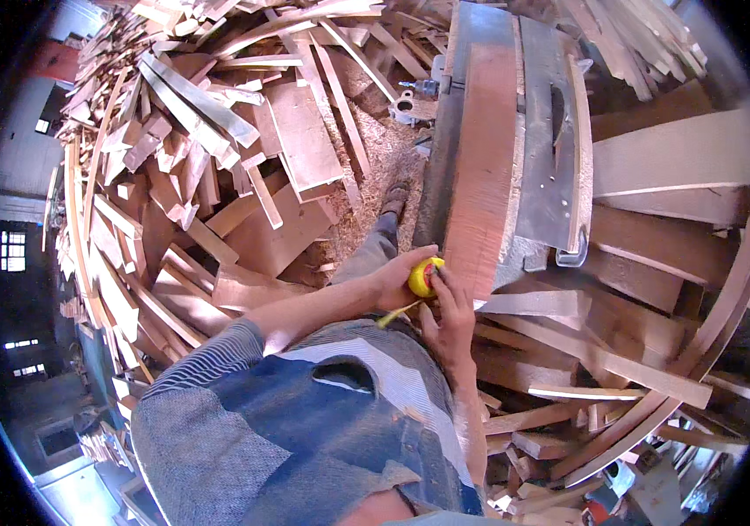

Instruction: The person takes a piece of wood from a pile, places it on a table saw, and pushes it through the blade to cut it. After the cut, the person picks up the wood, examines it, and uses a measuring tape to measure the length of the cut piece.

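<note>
A round yellow tape measure (426,277) with a red middle is held between my two hands, just in front of my body. My left hand (400,280) grips it from the left side. The fingers of my right hand (452,323) close on its right side. A short length of yellow tape blade (399,313) sticks out below it, toward my waist. Right beside my hands, a long reddish board (483,158) lies along a grey machine bed (543,131). The board's near end is close to my right fingers.
Piles of cut wood (195,140) cover the left side. Thick planks (673,162) and a long curved piece (726,307) are stacked at the right. Sawdust (384,145) coats the floor around my foot (395,198). A metal fitting (406,107) stands beside the machine.
</note>
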Tool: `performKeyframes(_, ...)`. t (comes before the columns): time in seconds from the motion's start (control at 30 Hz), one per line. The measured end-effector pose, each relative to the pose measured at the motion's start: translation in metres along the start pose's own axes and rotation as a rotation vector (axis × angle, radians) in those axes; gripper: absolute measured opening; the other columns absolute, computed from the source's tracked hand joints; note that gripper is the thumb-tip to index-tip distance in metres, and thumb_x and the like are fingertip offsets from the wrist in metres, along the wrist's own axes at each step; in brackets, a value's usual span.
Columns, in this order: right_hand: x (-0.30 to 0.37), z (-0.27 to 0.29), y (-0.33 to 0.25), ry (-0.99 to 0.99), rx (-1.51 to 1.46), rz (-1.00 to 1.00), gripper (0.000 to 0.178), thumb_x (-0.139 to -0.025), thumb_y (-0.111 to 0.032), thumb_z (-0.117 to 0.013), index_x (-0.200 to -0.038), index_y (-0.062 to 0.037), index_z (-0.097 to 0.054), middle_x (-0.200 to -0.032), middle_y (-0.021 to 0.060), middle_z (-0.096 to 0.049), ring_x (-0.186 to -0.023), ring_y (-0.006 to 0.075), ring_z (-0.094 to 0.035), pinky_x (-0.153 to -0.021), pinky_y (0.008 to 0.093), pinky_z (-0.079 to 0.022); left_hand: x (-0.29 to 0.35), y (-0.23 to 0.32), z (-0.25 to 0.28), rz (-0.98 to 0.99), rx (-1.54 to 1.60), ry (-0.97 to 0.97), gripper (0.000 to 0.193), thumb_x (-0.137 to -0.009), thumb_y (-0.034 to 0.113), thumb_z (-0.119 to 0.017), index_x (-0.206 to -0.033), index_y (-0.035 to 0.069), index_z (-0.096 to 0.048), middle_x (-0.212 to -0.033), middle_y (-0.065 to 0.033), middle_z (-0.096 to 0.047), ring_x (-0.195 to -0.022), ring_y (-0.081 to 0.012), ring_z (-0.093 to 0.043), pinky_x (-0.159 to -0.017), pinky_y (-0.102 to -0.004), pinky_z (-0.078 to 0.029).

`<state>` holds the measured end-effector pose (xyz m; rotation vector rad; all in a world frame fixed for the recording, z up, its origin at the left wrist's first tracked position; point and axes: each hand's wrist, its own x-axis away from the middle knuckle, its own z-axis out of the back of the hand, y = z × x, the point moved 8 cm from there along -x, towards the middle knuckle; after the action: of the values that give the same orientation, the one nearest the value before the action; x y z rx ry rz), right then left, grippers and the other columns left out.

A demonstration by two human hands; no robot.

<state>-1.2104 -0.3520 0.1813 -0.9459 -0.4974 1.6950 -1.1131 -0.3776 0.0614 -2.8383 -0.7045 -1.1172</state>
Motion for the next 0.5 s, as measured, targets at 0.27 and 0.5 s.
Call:
performKeyframes(0.27,0.059,-0.051,0.114,-0.061,-0.632,-0.825,0.024,-0.098,-0.011,-0.066,-0.117,0.0013,-0.073,-0.103,0.0065,-0.074,-0.089,0.0161,-0.068,-0.080,0.0307,-0.056,0.016,0.035,-0.018,-0.527,-1.437,-0.227,0.038,-0.102,0.035,-0.058,-0.117,0.001,-0.065,-0.109,-0.0121,-0.070,-0.099,-0.0209,-0.066,-0.091,-0.0342,-0.052)
performKeyframes(0.5,0.065,-0.059,0.098,-0.136,-1.138,-1.252,0.017,-0.096,-0.013,-0.070,-0.107,-0.0011,-0.072,-0.085,0.0038,-0.070,-0.065,0.0104,-0.062,-0.053,0.0243,-0.049,0.004,0.026,0.004,-0.265,-1.326,-0.068,0.045,-0.091,0.035,-0.070,-0.115,-0.002,-0.063,-0.106,-0.0115,-0.067,-0.102,-0.0194,-0.061,-0.089,-0.0360,-0.049)
